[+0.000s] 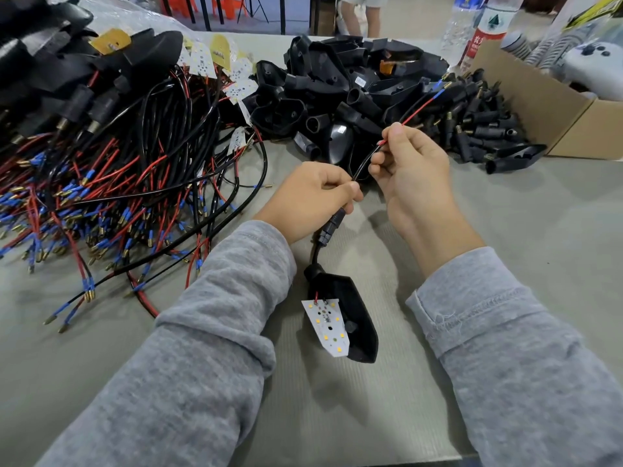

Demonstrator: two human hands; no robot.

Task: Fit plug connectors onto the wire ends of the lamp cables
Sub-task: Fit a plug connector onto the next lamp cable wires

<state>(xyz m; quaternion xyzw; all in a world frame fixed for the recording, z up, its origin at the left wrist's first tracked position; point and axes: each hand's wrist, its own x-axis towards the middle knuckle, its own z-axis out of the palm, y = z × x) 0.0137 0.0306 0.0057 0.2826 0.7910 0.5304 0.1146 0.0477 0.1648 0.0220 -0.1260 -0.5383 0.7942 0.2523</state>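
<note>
My left hand (313, 197) grips a black lamp cable just above its black connector sleeve (332, 225). The cable runs down to a black lamp housing (350, 318) with a white LED board (325, 326), lying on the table between my forearms. My right hand (413, 170) pinches the cable's red and black wires (421, 107), which stretch up and right to blue-sleeved brass tips (441, 87). A heap of black plug connectors (478, 123) lies just beyond my right hand.
A tangle of red and black cables with blue-sleeved brass ends (111, 197) covers the left of the table. Black lamp housings (337, 85) are piled at the back centre. A cardboard box (546, 106) and plastic bottles (482, 25) stand at the back right.
</note>
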